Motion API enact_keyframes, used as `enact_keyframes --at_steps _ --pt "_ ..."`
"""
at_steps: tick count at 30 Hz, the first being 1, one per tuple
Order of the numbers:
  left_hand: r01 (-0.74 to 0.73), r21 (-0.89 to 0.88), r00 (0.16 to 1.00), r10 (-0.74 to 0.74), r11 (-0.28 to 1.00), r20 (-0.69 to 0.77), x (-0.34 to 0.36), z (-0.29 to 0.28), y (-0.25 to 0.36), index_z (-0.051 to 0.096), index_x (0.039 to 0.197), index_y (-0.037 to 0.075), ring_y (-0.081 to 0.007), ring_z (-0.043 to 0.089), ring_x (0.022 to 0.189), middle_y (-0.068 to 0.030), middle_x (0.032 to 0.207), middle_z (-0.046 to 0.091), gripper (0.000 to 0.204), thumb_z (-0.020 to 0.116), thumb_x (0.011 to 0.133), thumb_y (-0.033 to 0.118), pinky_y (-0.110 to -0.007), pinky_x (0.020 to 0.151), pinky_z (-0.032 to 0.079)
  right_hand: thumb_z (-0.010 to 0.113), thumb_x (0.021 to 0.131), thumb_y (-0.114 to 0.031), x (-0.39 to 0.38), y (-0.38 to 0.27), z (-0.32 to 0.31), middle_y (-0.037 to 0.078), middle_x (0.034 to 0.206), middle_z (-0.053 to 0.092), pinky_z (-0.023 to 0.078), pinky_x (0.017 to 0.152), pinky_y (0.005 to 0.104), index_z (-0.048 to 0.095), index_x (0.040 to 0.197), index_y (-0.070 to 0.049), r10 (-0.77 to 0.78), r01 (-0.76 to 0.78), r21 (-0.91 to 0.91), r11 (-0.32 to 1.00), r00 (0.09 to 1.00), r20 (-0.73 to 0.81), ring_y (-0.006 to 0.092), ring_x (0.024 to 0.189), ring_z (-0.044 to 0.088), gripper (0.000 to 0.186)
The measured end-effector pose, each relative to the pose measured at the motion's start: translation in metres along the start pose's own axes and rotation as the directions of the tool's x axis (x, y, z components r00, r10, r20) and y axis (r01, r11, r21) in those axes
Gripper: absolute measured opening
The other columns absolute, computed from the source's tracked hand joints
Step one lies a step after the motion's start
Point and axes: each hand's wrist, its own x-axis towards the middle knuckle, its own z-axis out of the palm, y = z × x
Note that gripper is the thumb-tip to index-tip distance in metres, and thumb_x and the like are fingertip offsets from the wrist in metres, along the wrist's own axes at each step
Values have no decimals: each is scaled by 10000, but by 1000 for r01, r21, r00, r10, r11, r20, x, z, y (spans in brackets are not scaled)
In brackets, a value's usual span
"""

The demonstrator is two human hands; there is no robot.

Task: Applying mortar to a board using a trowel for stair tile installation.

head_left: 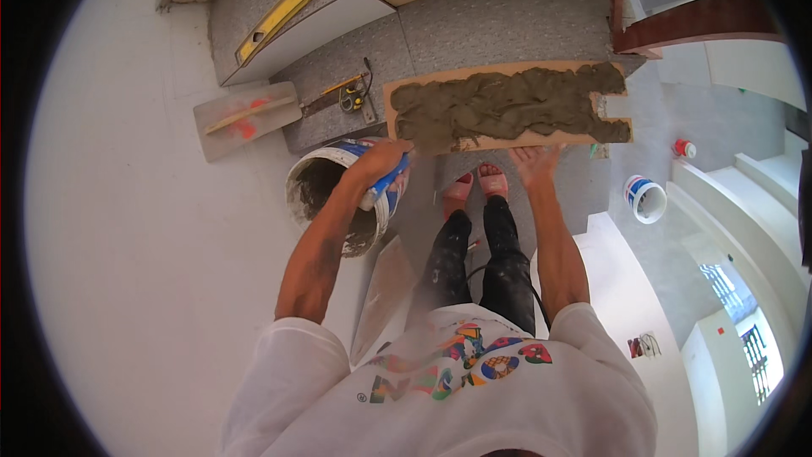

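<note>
A long tile (470, 145) with a notch at its right end lies across the space before me, its upper face spread with thick grey-brown mortar (507, 101). My right hand (534, 162) holds its near edge, palm up, with the fingertips hidden under it. My left hand (378, 162) is closed around a blue-handled trowel (389, 184) at the tile's near left corner; the blade is blurred. Below that hand a white and blue bucket (298, 195) leans on its side, mortar smeared inside.
Grey stone steps (499, 25) rise ahead, bearing a yellow spirit level (296, 4). Left of the tile are a tape measure (351, 100) and a rectangular float (245, 121). A reddish metal beam (702, 24) is at upper right. Another bucket (645, 200) stands on the lower floor at right.
</note>
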Motion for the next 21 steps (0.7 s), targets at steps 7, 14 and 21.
enact_keyframes --at_steps 7,14,21 --pt "-28 -457 975 -77 889 -209 40 -18 2 496 796 8 -163 446 402 -84 572 484 289 392 916 250 -306 355 381 309 839 -727 -1 11 13 254 1457 160 224 1102 477 90 1421 51 27 -27 -29 999 1000 16 383 1346 211 997" --pt "209 -588 977 -186 781 100 28 70 8 513 778 35 -186 492 442 -114 652 549 225 424 895 206 -326 382 400 327 852 -703 5 1 2 255 1467 128 224 1103 479 48 1426 44 0 1 -28 1000 1000 28 379 1360 173 983" --pt "-226 928 778 628 296 -10 -11 92 -22 649 749 -12 -351 635 735 -223 826 611 184 558 785 145 -405 610 507 324 862 -688 13 4 2 251 1470 126 224 1105 477 64 1426 47 33 -33 -41 999 999 -1 362 1364 170 962"
